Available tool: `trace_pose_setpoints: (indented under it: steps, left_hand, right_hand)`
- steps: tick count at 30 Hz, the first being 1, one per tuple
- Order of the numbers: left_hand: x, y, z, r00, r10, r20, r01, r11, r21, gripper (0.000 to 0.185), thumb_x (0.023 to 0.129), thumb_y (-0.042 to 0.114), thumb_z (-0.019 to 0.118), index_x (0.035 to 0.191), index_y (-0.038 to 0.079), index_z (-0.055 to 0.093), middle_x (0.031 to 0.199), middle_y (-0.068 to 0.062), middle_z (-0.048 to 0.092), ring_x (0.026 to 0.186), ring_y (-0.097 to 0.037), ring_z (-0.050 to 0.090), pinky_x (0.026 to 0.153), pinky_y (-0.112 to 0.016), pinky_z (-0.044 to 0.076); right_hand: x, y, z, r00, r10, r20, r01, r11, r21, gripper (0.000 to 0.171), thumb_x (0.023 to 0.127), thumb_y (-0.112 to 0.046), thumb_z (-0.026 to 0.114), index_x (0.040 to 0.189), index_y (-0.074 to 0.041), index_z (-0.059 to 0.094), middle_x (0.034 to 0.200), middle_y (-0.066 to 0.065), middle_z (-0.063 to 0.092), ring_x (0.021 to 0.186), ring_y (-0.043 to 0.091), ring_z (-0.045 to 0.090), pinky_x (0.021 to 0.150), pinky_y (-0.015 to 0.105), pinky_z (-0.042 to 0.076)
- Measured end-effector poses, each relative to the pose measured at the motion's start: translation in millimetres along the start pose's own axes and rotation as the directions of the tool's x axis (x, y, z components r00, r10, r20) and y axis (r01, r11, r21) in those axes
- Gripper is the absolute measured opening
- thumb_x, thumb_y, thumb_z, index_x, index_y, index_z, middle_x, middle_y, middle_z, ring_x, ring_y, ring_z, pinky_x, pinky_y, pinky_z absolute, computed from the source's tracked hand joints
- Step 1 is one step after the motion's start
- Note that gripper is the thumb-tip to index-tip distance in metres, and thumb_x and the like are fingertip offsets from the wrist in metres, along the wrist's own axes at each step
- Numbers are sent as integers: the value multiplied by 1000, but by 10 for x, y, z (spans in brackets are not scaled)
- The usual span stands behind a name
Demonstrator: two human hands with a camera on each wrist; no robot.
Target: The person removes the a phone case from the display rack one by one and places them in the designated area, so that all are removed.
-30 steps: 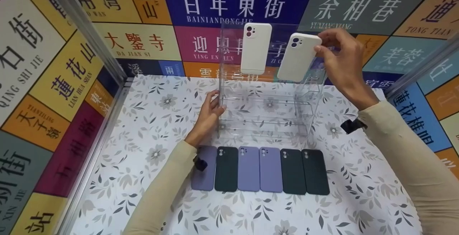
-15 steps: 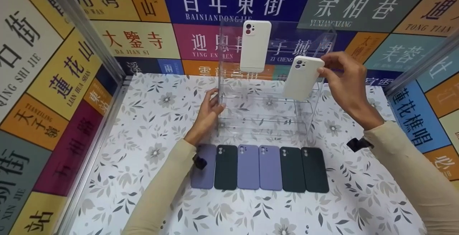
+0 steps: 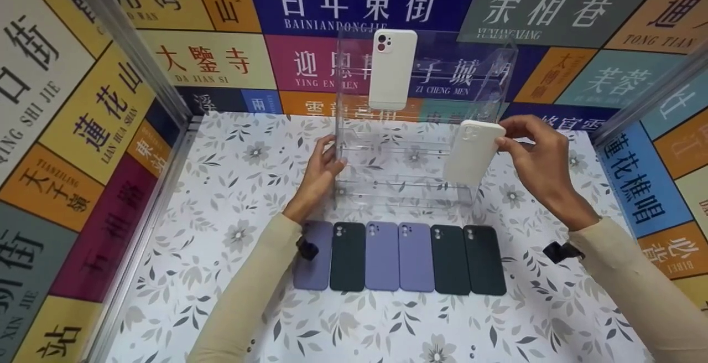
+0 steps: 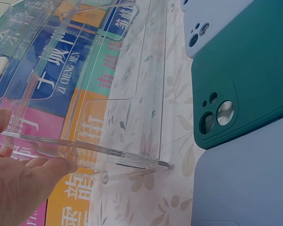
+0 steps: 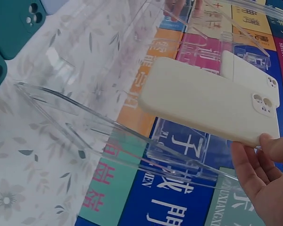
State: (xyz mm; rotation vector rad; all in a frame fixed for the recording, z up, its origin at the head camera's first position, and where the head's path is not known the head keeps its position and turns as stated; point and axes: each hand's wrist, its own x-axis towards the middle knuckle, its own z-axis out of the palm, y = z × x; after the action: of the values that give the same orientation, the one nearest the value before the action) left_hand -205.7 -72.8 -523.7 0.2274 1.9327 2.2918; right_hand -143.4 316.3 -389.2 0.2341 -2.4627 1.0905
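A white phone case was pinched at its top corner by the right hand, in front of the right side of the clear acrylic rack, whose left edge was gripped by the left hand. The smooth, matte case could probably be dropped, because only a corner was held. The rack's thin transparent shelves were hard to be seen, so a shelf could be missed.

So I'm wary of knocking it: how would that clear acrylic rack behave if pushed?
Probably stiff: the clear rack holds straight shelves. Likely light and tippy, since it stands tall and the left hand holds its edge. It may slide on the smooth floral table cover.
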Motion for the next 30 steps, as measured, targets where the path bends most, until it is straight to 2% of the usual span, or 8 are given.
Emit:
trace_pose_setpoints:
  steps: [10, 17, 21, 30]
  left_hand:
    - [-16, 1, -2, 1000, -26, -1, 26, 1000, 12, 62, 109, -2, 57, 166, 7, 34, 171, -26, 41, 156, -36, 47, 124, -50, 41]
    - [-10, -5, -10, 1000, -22, 0, 22, 1000, 8, 64, 108, -2, 56, 167, 5, 33, 171, -25, 42, 156, -36, 47, 122, -52, 42]
    - [-13, 8, -8, 1000, -18, 0, 18, 1000, 4, 64, 108, -3, 56, 167, 5, 33, 170, -26, 43, 155, -37, 48, 122, -51, 43]
    - [-7, 10, -6, 1000, -13, -4, 13, 1000, -12, 63, 106, -6, 56, 165, 4, 34, 168, -27, 46, 152, -38, 51, 119, -49, 45]
  right_hand:
    - [-245, 240, -81, 1000, 15, -3, -15, 999, 30, 29, 97, 12, 76, 125, 5, 74, 116, 17, 76, 99, -3, 69, 84, 7, 54]
    - [-437, 368, -230, 997, 78, -1, -78, 997, -9, 27, 100, 10, 74, 126, 3, 75, 114, 16, 75, 97, -4, 69, 84, 8, 54]
    - [-550, 476, -324, 992, 123, 2, -123, 992, -32, 28, 100, 9, 74, 128, 2, 75, 112, 10, 75, 95, -5, 69, 83, 8, 54]
    - [-809, 828, -518, 979, 199, 39, -197, 979, -51, 27, 99, 10, 76, 125, 6, 75, 99, -15, 70, 86, -7, 68, 75, 8, 55]
